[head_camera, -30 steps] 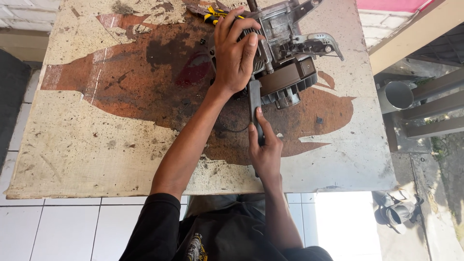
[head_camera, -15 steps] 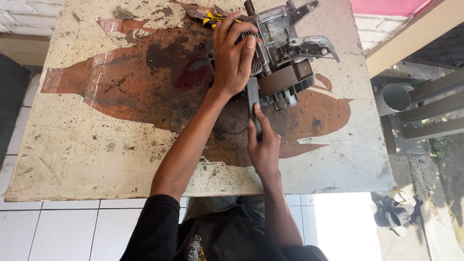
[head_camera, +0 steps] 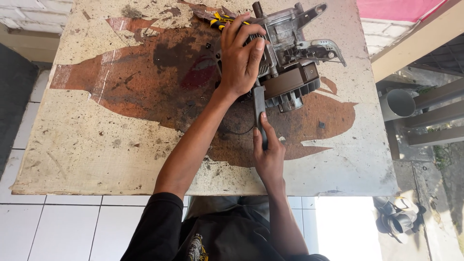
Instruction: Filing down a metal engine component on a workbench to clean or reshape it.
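A grey metal engine block (head_camera: 290,53) with a dark brown finned part lies at the far middle of a worn, stained table (head_camera: 96,145). My left hand (head_camera: 241,53) rests on top of the engine's left side, fingers spread over it. My right hand (head_camera: 268,157) grips the lower end of a dark flat tool handle (head_camera: 259,104). The handle runs straight up to the engine's near edge. Its head is hidden where it meets the engine, under my left hand.
Yellow-and-black pliers (head_camera: 220,19) lie at the table's far edge, just left of the engine. A small dark bit (head_camera: 321,124) lies on the table right of my right hand. A grey pipe (head_camera: 398,102) and rails stand to the right, shoes (head_camera: 398,217) on the floor.
Both hands keep their places on the engine and the tool handle. Only the view has shifted slightly.
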